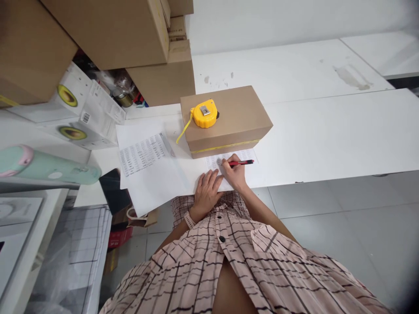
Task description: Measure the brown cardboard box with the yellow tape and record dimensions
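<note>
My right hand [234,173] is closed round a red pen [241,163] whose tip rests on a printed sheet [246,155] at the white table's near edge. My left hand [206,191] lies flat on that sheet with its fingers stretched out, holding nothing. Just beyond the hands stands a brown cardboard box [235,117] with yellow tape along its front. A yellow tape measure [204,114] sits on the box's left end, its strap hanging over the side.
More printed sheets [147,163] lie to the left on the white table [327,131]. Large cardboard boxes [131,39] and white product boxes [81,113] stack at the back left. A mint bottle [49,168] lies at the left. Grey tiled floor is below.
</note>
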`<state>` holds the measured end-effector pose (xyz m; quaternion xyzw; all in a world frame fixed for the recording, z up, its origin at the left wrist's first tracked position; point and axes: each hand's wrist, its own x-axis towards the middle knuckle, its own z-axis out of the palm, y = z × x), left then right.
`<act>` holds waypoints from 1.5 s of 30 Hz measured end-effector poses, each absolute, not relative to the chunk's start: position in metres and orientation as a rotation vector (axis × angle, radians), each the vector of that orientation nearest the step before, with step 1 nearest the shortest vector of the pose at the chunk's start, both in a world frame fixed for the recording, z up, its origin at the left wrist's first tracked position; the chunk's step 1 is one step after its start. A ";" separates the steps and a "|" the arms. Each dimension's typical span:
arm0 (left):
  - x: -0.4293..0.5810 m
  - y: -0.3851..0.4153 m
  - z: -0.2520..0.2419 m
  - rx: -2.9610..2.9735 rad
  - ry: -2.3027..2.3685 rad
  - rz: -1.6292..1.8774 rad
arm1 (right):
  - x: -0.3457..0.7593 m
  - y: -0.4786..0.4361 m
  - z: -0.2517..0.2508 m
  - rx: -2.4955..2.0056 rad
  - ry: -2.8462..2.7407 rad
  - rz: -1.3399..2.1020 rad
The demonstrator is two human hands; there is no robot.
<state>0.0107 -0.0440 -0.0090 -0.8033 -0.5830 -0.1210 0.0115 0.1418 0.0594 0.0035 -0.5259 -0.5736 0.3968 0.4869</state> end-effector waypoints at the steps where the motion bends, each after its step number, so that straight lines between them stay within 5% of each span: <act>1: 0.011 -0.044 -0.010 -2.506 -1.815 -0.390 | 0.149 0.058 0.004 -1.294 -1.379 0.922; 8: 0.008 -0.045 -0.005 -2.553 -1.861 -0.749 | 0.260 0.072 -0.001 -1.582 -1.583 0.270; 14: -0.017 0.003 0.086 -2.112 -1.699 -1.484 | 0.313 0.095 -0.022 -1.803 -1.904 -0.046; 23: -0.040 0.117 0.144 -2.082 -2.042 -1.428 | 0.303 0.093 -0.021 -1.685 -1.585 -0.051; 26: -0.024 0.105 0.150 -2.132 -2.104 -1.565 | 0.280 0.075 0.014 -1.493 -1.358 0.083; 30: 0.007 0.058 0.154 -2.678 -2.007 -1.870 | 0.234 0.051 0.076 -1.063 -1.207 1.018; 33: 0.016 0.033 0.148 -2.880 -1.993 -1.869 | 0.213 0.043 0.105 -0.881 -1.122 1.350; 40: -0.025 0.023 0.155 -2.764 -2.243 -1.958 | 0.217 0.064 0.118 -0.853 -1.157 1.420; 45: -0.090 0.044 0.174 -2.094 -2.286 -2.219 | 0.237 0.148 0.134 -0.809 -0.960 1.249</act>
